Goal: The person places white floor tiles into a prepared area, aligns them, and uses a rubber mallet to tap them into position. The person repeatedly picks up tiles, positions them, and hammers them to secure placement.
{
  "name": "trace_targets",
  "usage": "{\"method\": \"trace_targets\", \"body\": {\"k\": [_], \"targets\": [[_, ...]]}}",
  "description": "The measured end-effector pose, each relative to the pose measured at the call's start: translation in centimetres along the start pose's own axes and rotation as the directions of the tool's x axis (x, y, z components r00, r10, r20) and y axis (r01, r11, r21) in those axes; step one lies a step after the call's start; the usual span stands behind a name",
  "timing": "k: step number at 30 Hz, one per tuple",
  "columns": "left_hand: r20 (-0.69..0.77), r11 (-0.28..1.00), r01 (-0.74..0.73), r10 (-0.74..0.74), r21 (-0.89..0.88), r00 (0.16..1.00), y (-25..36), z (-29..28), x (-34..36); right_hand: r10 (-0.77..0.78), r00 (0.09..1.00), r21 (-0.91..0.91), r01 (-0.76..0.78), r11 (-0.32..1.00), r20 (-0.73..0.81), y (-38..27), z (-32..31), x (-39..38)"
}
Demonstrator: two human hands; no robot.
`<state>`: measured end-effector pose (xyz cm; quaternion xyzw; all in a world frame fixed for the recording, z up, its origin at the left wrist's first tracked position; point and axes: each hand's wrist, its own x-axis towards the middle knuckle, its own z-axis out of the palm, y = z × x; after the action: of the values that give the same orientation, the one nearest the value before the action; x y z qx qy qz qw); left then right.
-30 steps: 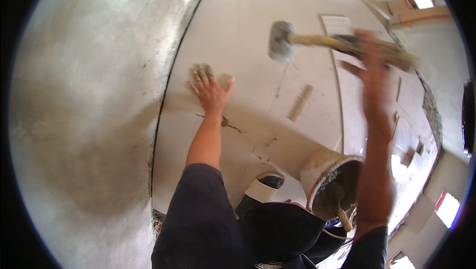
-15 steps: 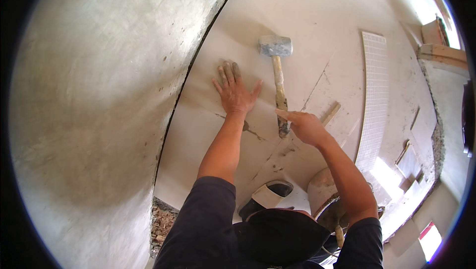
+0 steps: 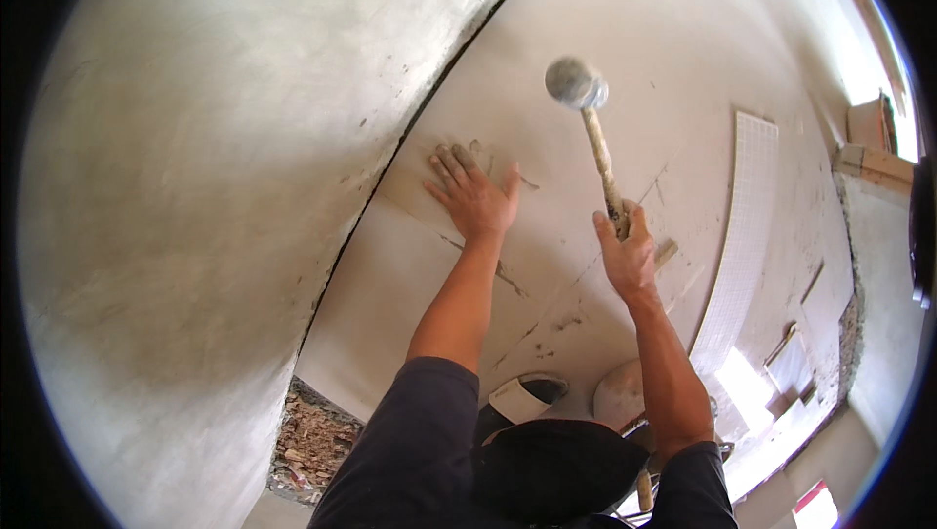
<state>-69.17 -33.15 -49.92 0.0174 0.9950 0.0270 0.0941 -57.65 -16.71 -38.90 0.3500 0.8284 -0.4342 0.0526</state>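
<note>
My right hand (image 3: pixel 630 261) is closed round the lower end of a rubber mallet's (image 3: pixel 599 150) worn handle. Its rounded grey head is raised above the pale tiled floor (image 3: pixel 673 70), with one round face turned up toward me. To the left, my left hand (image 3: pixel 475 199) lies flat on a tile with its fingers spread, close to the dark gap along the wall. Grey dust coats some of its fingertips. Dark smears of mortar mark the tile joints below both hands.
A plastered wall (image 3: pixel 195 158) runs along the left. A long white gridded strip (image 3: pixel 737 226) lies on the right, and a short wooden stick (image 3: pixel 666 255) lies beside my right wrist. A bucket (image 3: pixel 619 394) stands near my body. Rubble (image 3: pixel 314 443) shows at lower left.
The mallet was lying on the floor with my right hand reaching to its handle; now my right hand grips it and has lifted it. My left hand stays flat on the floor.
</note>
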Motion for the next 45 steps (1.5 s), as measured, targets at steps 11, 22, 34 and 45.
{"method": "trace_targets", "body": {"k": [11, 22, 34, 45], "targets": [[0.074, 1.0, 0.013, -0.012, -0.015, 0.997, 0.1, -0.3, 0.4, -0.209, 0.978, -0.144, 0.207, 0.968, 0.001, -4.1, 3.8, 5.2], [0.059, 0.994, 0.003, 0.003, -0.105, 0.998, -0.1, -0.7, 0.0, -0.328, 0.945, -0.13, 0.323, 0.937, -0.014, -1.1, 5.9, 6.7], [0.099, 0.998, 0.015, -0.008, -0.061, 0.995, -0.2, -0.1, 0.3, -0.324, 0.94, -0.231, 0.341, 0.911, 0.111, -1.8, 6.0, 5.1], [0.037, 0.997, 0.012, -0.01, -0.071, 0.999, -0.1, 0.0, 0.4, -0.281, 0.953, -0.239, 0.302, 0.923, 0.116, -1.8, 6.0, 5.9]]}}
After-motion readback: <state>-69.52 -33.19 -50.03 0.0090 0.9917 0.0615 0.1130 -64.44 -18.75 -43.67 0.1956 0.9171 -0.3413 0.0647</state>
